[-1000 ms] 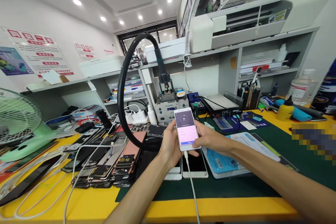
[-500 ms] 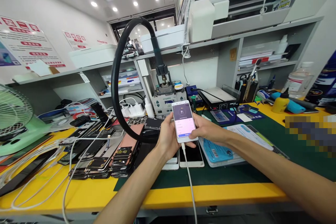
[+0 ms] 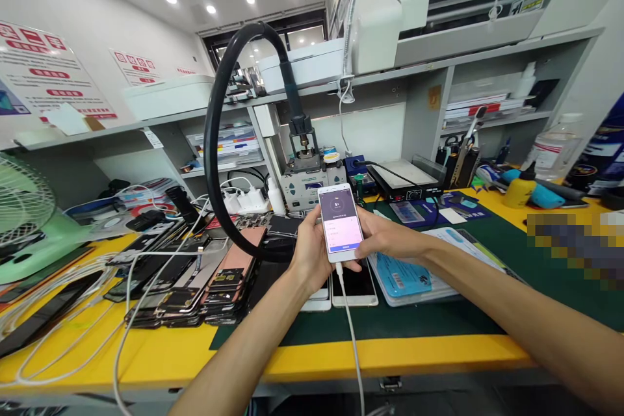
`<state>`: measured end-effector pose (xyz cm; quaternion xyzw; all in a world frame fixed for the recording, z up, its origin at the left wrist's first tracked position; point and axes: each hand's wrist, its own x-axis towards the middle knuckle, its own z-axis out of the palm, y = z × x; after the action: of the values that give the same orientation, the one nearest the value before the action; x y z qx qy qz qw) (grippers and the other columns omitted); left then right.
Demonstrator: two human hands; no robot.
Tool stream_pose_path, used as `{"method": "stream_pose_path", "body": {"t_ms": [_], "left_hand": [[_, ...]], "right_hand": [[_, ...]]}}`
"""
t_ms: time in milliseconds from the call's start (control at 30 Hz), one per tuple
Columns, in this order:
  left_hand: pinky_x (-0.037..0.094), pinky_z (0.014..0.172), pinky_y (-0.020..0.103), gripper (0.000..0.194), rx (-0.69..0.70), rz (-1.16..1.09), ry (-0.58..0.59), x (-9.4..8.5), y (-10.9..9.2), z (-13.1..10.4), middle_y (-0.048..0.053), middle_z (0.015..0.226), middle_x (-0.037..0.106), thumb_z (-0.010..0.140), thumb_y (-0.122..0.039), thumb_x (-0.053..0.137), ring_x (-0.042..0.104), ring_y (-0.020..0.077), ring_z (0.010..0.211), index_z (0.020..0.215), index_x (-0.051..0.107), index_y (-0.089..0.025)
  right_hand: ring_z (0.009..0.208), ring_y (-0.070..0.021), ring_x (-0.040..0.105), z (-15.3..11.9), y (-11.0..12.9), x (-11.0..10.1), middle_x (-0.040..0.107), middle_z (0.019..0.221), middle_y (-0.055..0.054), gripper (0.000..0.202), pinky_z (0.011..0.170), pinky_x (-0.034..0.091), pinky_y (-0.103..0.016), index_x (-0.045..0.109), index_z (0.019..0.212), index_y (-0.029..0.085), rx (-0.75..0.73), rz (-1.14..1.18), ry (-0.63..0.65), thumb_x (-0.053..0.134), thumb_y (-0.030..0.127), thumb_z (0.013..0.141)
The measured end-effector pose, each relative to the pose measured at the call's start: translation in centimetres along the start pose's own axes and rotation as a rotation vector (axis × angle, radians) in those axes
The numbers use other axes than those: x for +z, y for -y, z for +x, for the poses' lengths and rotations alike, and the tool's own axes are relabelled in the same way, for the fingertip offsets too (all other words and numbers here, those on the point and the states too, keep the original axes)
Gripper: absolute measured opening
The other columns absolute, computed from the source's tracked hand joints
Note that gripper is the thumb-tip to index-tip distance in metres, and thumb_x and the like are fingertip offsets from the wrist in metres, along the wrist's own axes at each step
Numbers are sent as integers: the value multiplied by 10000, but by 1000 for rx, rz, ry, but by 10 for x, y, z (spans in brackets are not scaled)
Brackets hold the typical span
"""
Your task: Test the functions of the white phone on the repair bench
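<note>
A white cable [image 3: 351,338] crosses the near edge of the worktop [image 3: 292,364] to the bottom of a white phone [image 3: 340,224], raised above the worktop's near half. The left hand [image 3: 308,247] is curled round its left side; the right hand [image 3: 380,237], partly closed, holds its right side, thumb at the screen's bottom. Toward the far edge stands a grey soldering station [image 3: 305,188].

Phone-repair workshop indicated: phone parts [image 3: 227,292] are stacked on a yellow bench [image 3: 160,364], a rework station [image 3: 299,195] is set behind, a thick black hose [image 3: 213,136] is looped above, tools [image 3: 465,162] are kept upright, and red-lettered posters [image 3: 56,75] are mounted on the wall [image 3: 146,16].
</note>
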<state>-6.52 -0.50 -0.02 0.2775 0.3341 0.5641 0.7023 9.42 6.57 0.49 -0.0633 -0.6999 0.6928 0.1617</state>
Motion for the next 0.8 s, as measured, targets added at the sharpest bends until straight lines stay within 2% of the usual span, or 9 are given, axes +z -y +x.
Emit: {"method": "stream_pose_path", "body": {"t_ms": [267,467,633,800], "left_hand": [[604,565,350,590,10,5,-35,-2,2,5,161,880,726,958,-558,387,709,253,702,1149,671,-77],[566,411,406,606,-7,52,-69,4,0,2,172,898,724,954,-544,372,685,277,588,1214,642,-68],[587,456,376,583,-12,20,-61,4,0,2,179,873,720,954,-519,393,697,266,639,1200,648,-57],[603,505,351,571,-14,-4,-60,4,1,4,169,862,721,961,-522,393,707,253,678,1167,667,-65]], "right_hand": [[635,-163,633,-1,2,1,687,838,-16,785,659,459,-315,274,1425,223,15,-14,-14,624,35,748],[615,-157,635,-1,3,4,693,836,-6,767,651,459,-301,291,1406,226,35,2,-49,588,17,731],[621,-159,639,0,2,4,691,863,-10,711,624,449,-285,351,1362,233,79,10,-133,571,27,719],[816,-207,657,1,2,5,691,962,-55,543,683,492,-309,447,1288,232,157,14,-307,595,122,778]]}}
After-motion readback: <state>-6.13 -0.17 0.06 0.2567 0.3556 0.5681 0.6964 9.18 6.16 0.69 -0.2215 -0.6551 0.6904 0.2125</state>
